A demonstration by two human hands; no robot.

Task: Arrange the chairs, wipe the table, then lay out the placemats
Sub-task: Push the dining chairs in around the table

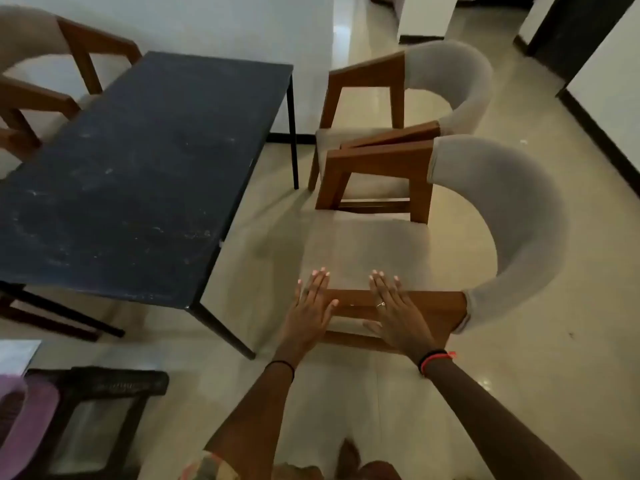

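A dark dusty rectangular table fills the left middle. To its right stands a wooden chair with a beige seat and a curved grey backrest. My left hand and my right hand lie flat, fingers spread, over that chair's near wooden armrest. Neither hand is curled around anything. A second matching chair stands just behind the first, touching it. A third chair sits at the table's far left side.
A low dark stool with a purple item stands at the lower left. White walls with black skirting run along the right. Glossy cream floor tiles lie open to the right of the chairs.
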